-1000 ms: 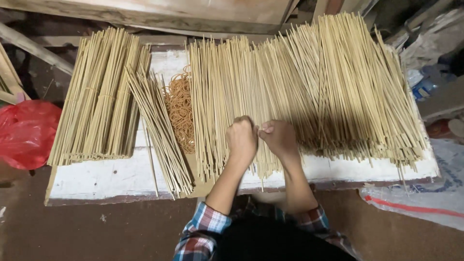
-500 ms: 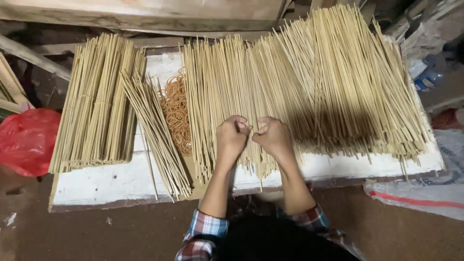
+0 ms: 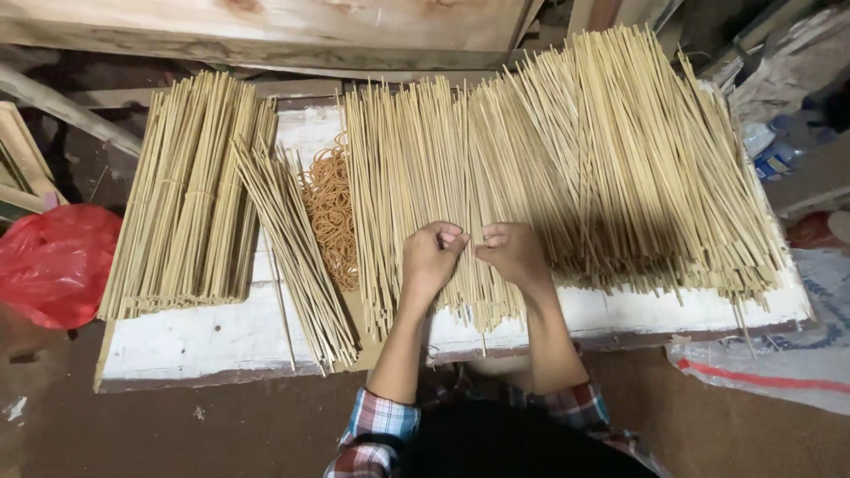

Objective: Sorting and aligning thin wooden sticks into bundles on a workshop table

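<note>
A broad layer of thin pale bamboo sticks covers the white board. My left hand and my right hand rest side by side on the near ends of these sticks, fingers curled and pinching a few sticks between them. To the left, a small loose bunch of sticks lies slanted beside a pile of orange rubber bands. Tied stick bundles are stacked at the far left of the board.
A red plastic bag lies on the floor at left. Wooden planks run along the back. A white sack lies at right near a plastic bottle. My plaid sleeves show at the bottom.
Both hands have stayed together on the sticks' near ends, with the fingers shifting slightly. The camera view has moved a little.
</note>
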